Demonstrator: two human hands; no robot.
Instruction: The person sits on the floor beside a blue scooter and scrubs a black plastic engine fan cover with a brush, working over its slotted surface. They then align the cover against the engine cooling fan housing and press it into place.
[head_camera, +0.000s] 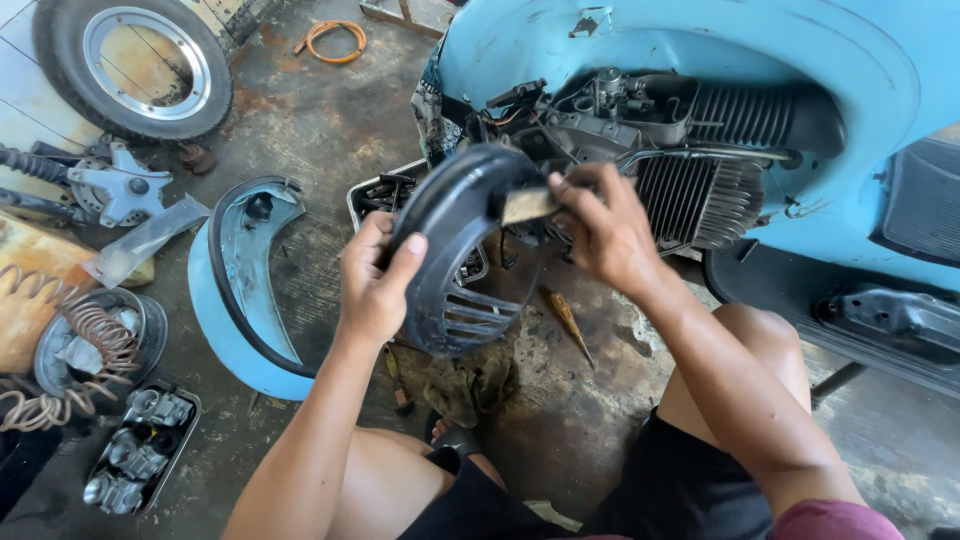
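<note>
Both forearms are bare from the elbow down, with no sleeves, watch, rings or gloves on the left hand (372, 285) or the right hand (608, 232). Black shorts (690, 485) cover the thighs; the knees are bare. A dark red hem (835, 522) shows at the lower right edge.

No labels, signs or screens down here on the workshop floor. The nearest thing to packaging is a clear plastic bag (143, 240), flat and oblong, lying at the left beside the loose pale blue side panel (232, 300); its contents can't be made out. Below it, at the lower left, sits a small dark rectangular tray (140, 462) holding a few shiny metal parts. Behind the hands, a grey metal tray (372, 195) on the floor holds dark tools. Nothing else counts as a package.
</note>
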